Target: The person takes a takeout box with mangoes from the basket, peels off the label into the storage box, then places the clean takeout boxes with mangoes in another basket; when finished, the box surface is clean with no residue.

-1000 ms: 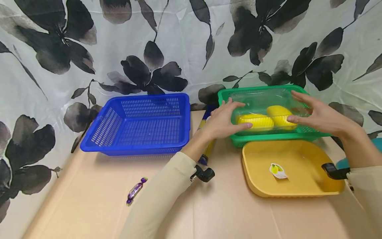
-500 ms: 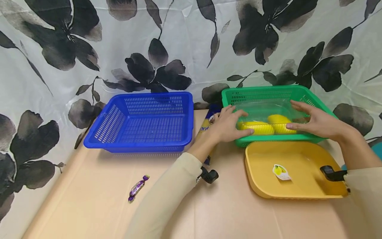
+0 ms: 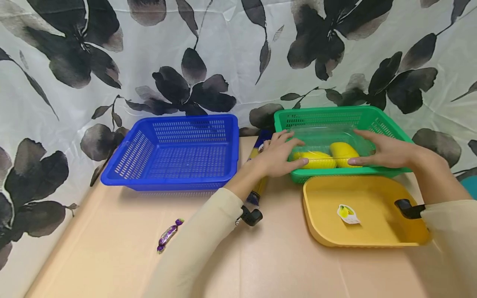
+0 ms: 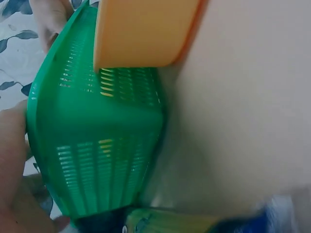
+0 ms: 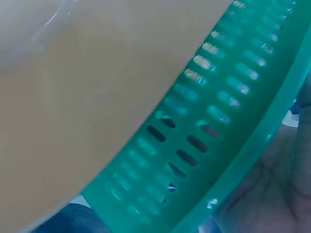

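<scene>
My left hand (image 3: pixel 276 155) grips the left end of a clear plastic container (image 3: pixel 316 134), fingers on its far side and thumb on the near side. My right hand (image 3: pixel 387 151) holds the right end in the same way. Two yellow lemon-like fruits (image 3: pixel 343 154) lie inside, seen through the plastic. The container sits low within a green slotted basket (image 3: pixel 324 112). In the left wrist view, part of the left hand (image 4: pixel 12 170) shows beside the basket's rim; in the right wrist view, the right palm (image 5: pixel 267 194) is next to the rim.
A mustard-yellow tray (image 3: pixel 372 198) with a lemon-printed label (image 3: pixel 348 214) stands in front of the green basket. At left are a blue basket (image 3: pixel 186 165) and a purple-wrapped candy (image 3: pixel 168 236). A blue-and-yellow packet (image 3: pixel 257 192) lies partly under my left arm. Floral cloth hangs behind.
Both hands have lowered the clear container with the yellow fruits into the green basket. In the last half second the container has barely moved.
</scene>
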Tool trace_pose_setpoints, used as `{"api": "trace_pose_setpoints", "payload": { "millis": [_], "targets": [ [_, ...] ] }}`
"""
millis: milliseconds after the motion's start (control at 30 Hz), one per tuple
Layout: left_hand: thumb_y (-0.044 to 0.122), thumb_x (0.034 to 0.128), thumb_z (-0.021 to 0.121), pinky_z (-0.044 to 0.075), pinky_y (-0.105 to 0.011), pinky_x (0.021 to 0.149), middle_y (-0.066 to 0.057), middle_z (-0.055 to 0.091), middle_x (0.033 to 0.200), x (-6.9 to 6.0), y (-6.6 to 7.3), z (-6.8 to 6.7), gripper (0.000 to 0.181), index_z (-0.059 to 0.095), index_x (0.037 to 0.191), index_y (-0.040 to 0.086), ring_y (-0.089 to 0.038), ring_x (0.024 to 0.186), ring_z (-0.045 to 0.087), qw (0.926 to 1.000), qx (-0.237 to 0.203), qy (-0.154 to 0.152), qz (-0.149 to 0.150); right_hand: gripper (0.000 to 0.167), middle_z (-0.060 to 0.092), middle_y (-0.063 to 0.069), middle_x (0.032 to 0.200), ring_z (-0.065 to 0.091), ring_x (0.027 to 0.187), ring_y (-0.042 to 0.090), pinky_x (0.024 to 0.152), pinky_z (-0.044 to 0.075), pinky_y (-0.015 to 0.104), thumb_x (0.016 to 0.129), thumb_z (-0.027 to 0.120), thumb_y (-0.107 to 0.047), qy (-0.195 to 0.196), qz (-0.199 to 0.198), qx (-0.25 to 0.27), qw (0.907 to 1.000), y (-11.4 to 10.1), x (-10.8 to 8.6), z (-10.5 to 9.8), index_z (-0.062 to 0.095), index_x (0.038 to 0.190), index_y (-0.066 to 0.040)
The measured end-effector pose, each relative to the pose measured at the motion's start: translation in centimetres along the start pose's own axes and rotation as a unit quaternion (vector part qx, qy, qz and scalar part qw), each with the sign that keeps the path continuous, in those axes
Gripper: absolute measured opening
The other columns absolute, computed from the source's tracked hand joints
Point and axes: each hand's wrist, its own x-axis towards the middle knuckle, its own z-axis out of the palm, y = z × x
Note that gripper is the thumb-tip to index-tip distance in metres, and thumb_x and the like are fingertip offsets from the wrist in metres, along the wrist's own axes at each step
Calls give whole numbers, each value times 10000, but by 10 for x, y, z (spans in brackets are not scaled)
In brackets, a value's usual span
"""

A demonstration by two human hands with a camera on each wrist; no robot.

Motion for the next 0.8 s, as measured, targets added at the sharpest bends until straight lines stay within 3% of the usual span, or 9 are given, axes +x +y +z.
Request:
{"api": "trace_pose_setpoints", "payload": {
  "millis": [100,233,433,667,800],
  "targets": [
    [521,1034,540,243,-584,1206,-10,236,1698,-7,-6,-5,529,495,1510,295,-258,1576,96,9994,-52,300,136,1057,39,390,1637,213,1443,626,1060,272,804,940,747,-395,-47,-74,-94,9999,-6,4,0,57,1640,-6],
    [484,1036,557,250,-567,1199,-7,277,1679,-18,-10,-16,523,489,1513,281,-261,1566,119,9983,-28,523,250,1049,-70,366,1650,-49,1506,584,1089,118,831,948,732,-405,-79,-130,-179,9997,-12,6,-3,45,1647,-30],
    [485,1011,598,263,-552,1170,-13,222,1693,-39,-14,-34,668,345,1596,286,-256,1558,100,9963,157,801,286,1063,-116,280,1684,-50,1524,554,1095,145,820,938,752,-396,36,-266,-87,9996,-25,-1,-6,23,1667,-135],
    [374,1020,628,180,-504,1261,-53,338,1641,-76,-17,-44,565,470,1531,193,-257,1545,164,9930,-426,727,824,1079,-56,235,1707,37,1528,550,1088,200,808,889,813,-371,171,-547,36,9984,-46,-12,6,100,1667,-143],
    [363,1012,636,213,-577,1222,-58,392,1606,-97,-19,-45,536,503,1505,200,-263,1539,188,9927,-235,671,973,1050,-16,221,1713,65,1533,534,1090,215,801,891,806,-396,252,-645,31,9976,-56,-12,13,142,1663,-143]
  ]
}}
